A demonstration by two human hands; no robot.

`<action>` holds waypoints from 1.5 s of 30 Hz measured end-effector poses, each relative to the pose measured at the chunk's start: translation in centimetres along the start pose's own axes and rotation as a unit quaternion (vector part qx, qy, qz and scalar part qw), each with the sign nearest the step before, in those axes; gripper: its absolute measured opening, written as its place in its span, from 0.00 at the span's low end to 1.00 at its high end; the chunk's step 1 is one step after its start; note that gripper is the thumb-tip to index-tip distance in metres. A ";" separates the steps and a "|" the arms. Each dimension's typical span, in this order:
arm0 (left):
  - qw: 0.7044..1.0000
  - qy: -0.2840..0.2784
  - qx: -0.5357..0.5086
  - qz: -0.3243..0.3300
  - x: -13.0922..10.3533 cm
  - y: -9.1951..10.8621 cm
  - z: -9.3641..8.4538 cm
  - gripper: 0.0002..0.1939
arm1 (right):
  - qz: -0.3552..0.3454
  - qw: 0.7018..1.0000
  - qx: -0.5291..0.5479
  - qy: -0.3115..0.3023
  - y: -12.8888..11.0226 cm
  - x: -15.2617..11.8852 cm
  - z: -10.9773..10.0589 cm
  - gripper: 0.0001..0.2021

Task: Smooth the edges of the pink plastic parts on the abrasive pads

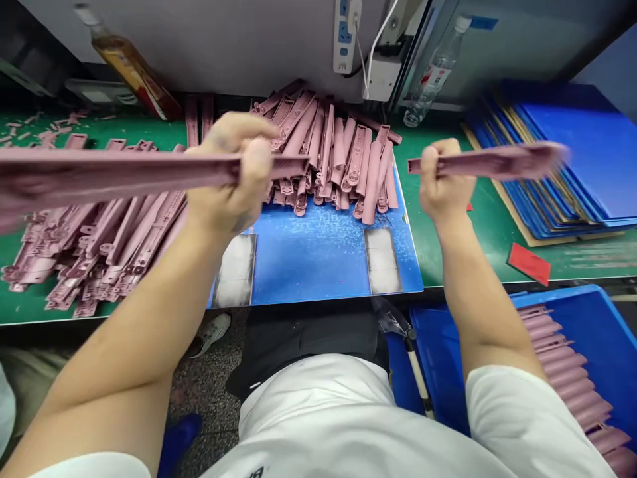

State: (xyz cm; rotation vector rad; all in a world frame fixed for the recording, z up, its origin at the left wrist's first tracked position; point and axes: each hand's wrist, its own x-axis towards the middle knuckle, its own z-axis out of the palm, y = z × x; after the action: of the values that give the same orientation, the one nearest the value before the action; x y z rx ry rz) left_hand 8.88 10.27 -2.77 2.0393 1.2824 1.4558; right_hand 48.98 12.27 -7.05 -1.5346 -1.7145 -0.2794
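My left hand is closed around a long pink plastic strip-like part, which reaches out of view on the left and is blurred at that end. Raised over the right side of the table, my right hand grips another pink plastic part near one end; its far end, pointing right, is smeared by motion. Between the hands, a heap of similar pink parts lies at the back of a blue board. Under my left forearm spreads a second pile of pink parts.
Blue sheets are stacked at the right, near a red piece. A blue bin below holds pink parts in a row. Two bottles, one amber and one clear, stand behind. A power strip hangs on the wall.
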 end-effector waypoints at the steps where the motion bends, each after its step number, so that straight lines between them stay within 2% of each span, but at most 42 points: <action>1: 0.998 -0.044 0.019 0.043 2.4 0.0 1.4 0.25 | -0.003 0.999 -0.016 -0.044 0.1 1.6 1.3 0.36; 3: 0.980 -0.129 0.086 0.125 7.3 -0.5 4.9 0.21 | -0.008 0.991 -0.048 -0.128 0.0 4.6 4.2 0.30; 4: 0.968 -0.176 0.120 0.134 9.7 -1.2 6.8 0.20 | -0.012 0.984 -0.065 -0.165 -0.2 5.8 5.7 0.26; 7: 0.949 -0.258 0.156 0.090 15.6 -3.9 12.1 0.13 | -0.026 0.965 -0.104 -0.239 -0.6 8.4 9.0 0.23; 9: 0.944 -0.284 0.153 0.070 17.8 -5.6 14.3 0.03 | -0.031 0.957 -0.106 -0.267 -0.5 9.0 9.8 0.24; 11: 0.934 -0.305 0.169 0.075 18.5 -6.5 15.1 0.05 | -0.043 0.958 -0.081 -0.272 -0.4 8.7 9.4 0.25; 14: 0.919 -0.330 0.185 0.110 16.5 -5.6 14.2 0.10 | -0.093 0.961 -0.008 -0.260 -0.9 6.6 7.3 0.25; 18: 0.926 -0.322 0.125 0.153 10.7 -3.6 12.2 0.06 | -0.165 0.946 0.028 -0.276 -2.9 2.6 5.1 0.26; 21: 0.937 -0.289 0.099 0.168 7.1 -3.6 11.4 0.08 | -0.186 0.941 0.028 -0.281 -3.9 0.8 5.4 0.23; 23: 0.939 -0.278 0.105 0.175 5.9 -4.1 11.3 0.08 | -0.185 0.942 0.031 -0.277 -4.2 0.4 6.1 0.20; 28: 0.937 -0.287 0.102 0.169 5.7 -4.5 11.6 0.11 | -0.170 0.945 0.033 -0.276 -3.9 0.5 7.2 0.17; 32: 0.950 -0.272 0.072 0.137 5.6 -4.4 11.7 0.13 | -0.169 0.939 0.049 -0.295 -3.5 0.7 7.1 0.18; 35: 0.947 -0.281 0.072 0.135 5.5 -4.4 11.5 0.12 | -0.164 0.937 0.056 -0.304 -3.4 0.8 7.0 0.17; 38: 0.943 -0.293 0.074 0.142 5.5 -4.3 11.3 0.11 | -0.158 0.940 0.056 -0.298 -3.4 0.8 7.0 0.17; 45: 0.952 -0.265 0.064 0.136 5.2 -4.6 11.8 0.12 | -0.146 0.949 0.043 -0.278 -3.9 -0.3 8.0 0.20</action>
State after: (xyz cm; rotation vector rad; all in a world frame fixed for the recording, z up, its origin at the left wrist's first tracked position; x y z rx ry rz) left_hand 17.43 19.59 -7.93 2.5382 0.9149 0.8293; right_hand 42.14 16.18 -11.13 -1.3700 -2.3666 0.0955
